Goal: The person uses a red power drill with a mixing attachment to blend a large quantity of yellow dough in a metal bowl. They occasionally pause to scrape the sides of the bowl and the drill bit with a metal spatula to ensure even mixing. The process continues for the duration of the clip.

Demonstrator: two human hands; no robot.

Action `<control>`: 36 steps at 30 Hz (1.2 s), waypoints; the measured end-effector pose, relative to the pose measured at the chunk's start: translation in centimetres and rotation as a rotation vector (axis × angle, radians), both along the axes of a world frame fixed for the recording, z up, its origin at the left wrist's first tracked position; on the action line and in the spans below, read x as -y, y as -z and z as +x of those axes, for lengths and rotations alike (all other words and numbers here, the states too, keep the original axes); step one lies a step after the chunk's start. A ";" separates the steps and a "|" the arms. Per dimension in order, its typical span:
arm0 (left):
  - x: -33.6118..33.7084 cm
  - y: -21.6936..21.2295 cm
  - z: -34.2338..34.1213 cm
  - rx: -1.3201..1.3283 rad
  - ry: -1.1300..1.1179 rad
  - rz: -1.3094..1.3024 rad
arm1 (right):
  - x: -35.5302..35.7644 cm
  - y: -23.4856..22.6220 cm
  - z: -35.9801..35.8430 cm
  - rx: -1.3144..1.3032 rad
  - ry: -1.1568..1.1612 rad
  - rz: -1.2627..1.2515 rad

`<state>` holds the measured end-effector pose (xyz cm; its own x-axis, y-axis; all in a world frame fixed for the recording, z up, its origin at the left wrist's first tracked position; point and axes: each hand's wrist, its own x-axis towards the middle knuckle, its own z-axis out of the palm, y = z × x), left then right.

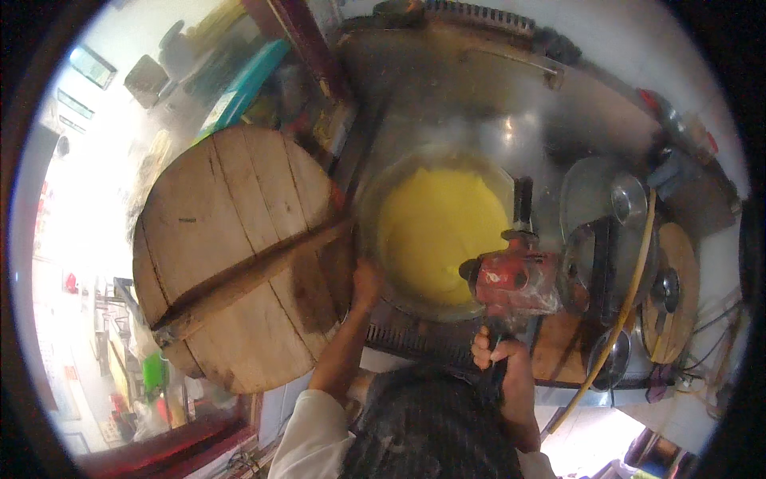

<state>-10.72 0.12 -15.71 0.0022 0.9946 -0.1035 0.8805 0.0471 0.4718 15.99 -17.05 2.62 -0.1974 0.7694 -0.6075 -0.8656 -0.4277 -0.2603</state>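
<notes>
My right hand [501, 348] is closed around the grip of a red power drill [515, 281], its body smeared with pale residue. The drill's dark nose points left over the rim of a large round pot [369, 211], and its black side handle sticks out on the far side. Thick yellow mash or batter [439, 227] fills much of the pot, and haze hangs over it. To the left, my left hand [366, 285] grips the right edge of a big round wooden lid [239, 215] made of planks with a crossbar. Some of its fingers are hidden.
A metal stove top [447, 96] surrounds the pot. On the right are a wooden board [558, 349], glass or metal lids [629, 199], a round wooden board [678, 291] and a yellow hose [630, 303]. A dark red post [307, 40] stands at the far left.
</notes>
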 end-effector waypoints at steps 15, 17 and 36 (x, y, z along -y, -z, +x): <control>-20.6 7.4 3.6 0.037 -0.098 0.189 | -0.6 1.4 1.3 0.148 0.112 -0.291; -22.9 9.0 4.1 0.094 -0.039 0.266 | -2.3 -0.9 0.7 0.143 0.094 -0.247; -25.8 8.7 28.0 0.279 1.328 0.081 | -2.3 1.2 2.3 -0.147 0.106 -0.060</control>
